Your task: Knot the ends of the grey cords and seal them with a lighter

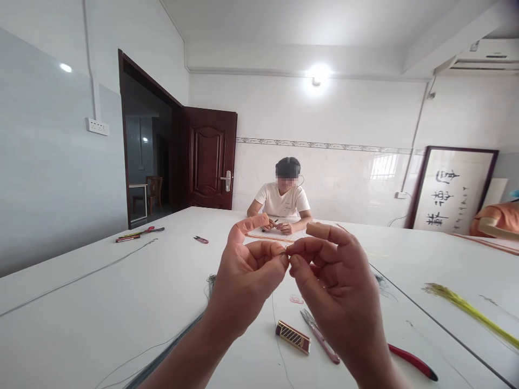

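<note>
My left hand (pixel 247 275) and my right hand (pixel 338 281) meet in mid-air above the table, thumb and index finger of each pinched together. Between the fingertips a tiny loop of thin cord (pixel 286 248) shows; most of it is hidden by the fingers. The other fingers of both hands are curled or raised. Below them on the table lie a patterned lighter (pixel 292 337) and a pair of thread snips (pixel 318 332), partly covered by my right hand. Red-handled pliers (pixel 413 361) stick out from behind my right wrist.
A bundle of dark green cords (pixel 178 341) runs beside my left forearm. To the right lies a yellow-green cord bundle (pixel 470 309). Further back are small snips (pixel 201 239) and red-handled tools (pixel 140 233). Across the white table (pixel 101 302) sits another person (pixel 281 200), hands together.
</note>
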